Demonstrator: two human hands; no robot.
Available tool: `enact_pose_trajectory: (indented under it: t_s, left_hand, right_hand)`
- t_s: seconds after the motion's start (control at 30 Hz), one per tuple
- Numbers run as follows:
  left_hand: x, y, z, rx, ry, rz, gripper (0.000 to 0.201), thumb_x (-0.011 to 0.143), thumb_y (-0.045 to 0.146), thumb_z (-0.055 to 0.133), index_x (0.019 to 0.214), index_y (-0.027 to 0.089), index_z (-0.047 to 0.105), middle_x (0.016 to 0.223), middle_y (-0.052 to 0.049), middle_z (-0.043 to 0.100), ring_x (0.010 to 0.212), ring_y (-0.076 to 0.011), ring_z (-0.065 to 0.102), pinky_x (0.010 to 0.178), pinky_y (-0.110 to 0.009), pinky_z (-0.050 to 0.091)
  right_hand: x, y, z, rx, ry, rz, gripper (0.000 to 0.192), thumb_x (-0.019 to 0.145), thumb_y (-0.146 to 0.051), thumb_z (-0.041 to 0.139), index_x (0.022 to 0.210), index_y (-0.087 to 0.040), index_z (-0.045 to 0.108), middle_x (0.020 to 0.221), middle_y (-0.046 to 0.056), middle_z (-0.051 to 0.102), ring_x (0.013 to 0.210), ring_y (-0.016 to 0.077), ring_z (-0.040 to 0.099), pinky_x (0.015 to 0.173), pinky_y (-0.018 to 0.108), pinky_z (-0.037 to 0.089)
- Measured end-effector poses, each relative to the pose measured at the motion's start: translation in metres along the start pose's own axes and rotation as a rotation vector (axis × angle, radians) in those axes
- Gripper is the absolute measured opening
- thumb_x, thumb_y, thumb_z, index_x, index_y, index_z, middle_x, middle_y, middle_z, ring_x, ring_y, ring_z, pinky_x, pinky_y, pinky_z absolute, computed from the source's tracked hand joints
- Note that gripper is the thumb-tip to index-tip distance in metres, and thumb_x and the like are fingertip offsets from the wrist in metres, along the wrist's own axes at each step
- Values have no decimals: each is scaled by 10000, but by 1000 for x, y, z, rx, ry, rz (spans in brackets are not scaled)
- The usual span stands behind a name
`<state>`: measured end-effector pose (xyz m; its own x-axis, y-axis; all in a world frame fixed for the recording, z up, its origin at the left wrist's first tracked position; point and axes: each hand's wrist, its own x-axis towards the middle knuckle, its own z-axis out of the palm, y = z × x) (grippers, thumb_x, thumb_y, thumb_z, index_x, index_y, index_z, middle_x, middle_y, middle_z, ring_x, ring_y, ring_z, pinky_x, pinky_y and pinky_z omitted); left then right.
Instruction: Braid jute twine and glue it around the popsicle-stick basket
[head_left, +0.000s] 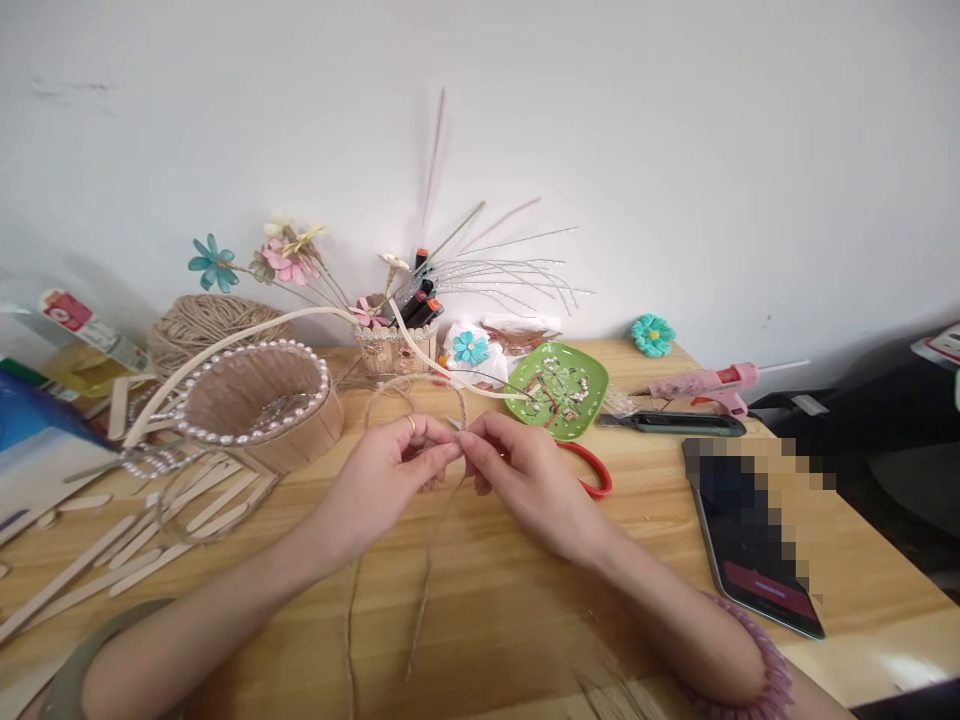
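Observation:
My left hand [397,468] and my right hand [517,470] meet fingertip to fingertip above the middle of the wooden table [525,600]. Both pinch strands of thin jute twine [427,560], which loop upward in a braided length [461,400] and trail down toward me across the table. A ring sits on a finger of my left hand. A pink beaded bracelet [757,670] circles my right wrist. Red-handled scissors [592,470] lie partly hidden behind my right hand.
A round cardboard basket with a pearl rim [259,405] stands at the left, with wooden craft sticks [150,550] around it. Behind are a twine ball [202,325], a stick pot with paper flowers [390,345], a green dish [562,385], a utility knife [675,423], a pink glue gun [712,385] and a phone [757,560].

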<state>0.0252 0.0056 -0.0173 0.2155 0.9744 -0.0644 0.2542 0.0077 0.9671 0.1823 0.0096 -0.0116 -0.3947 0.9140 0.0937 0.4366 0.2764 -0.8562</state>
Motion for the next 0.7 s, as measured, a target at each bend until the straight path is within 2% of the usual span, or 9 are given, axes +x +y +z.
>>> enact_pose_trajectory:
  t_s: [0.17,0.3,0.5,0.6,0.7]
  left_hand:
    - [-1,1,1,17,-17,-25,132,752,283,550,704,167,590,557,50,491,530,-100,438,517,-231,358]
    - [0,2,1,-49,-46,-41,134,724,297,579,686,169,586,553,47,512,502,-93,429,500,-230,362]
    - [0,-1,-2,-257,-76,-105,159,641,289,680,637,167,579,521,54,535,464,-75,424,461,-205,335]
    - [-1,-5,-2,-455,-86,-160,226,594,321,730,608,165,568,452,70,487,421,-54,360,421,-184,269]
    - [-2,-7,-1,-595,-151,-174,278,557,355,761,573,164,560,407,75,454,398,-43,311,401,-176,223]
  right_hand:
    - [0,0,-1,-65,16,-43,264,875,-259,454,625,-178,473,526,-36,502,486,88,440,484,210,314]
    - [0,3,-2,68,42,-1,310,882,-269,436,587,-179,467,513,-30,500,479,92,466,502,215,348]
    - [2,10,-1,436,-24,56,309,845,-337,500,589,-163,488,546,-28,502,485,82,473,503,206,390]
    - [3,10,-1,521,-29,66,326,825,-358,536,572,-159,490,521,-34,495,468,73,457,489,197,375]
    - [2,7,-1,544,-38,63,341,810,-380,561,563,-155,495,512,-36,493,462,70,452,478,194,363]
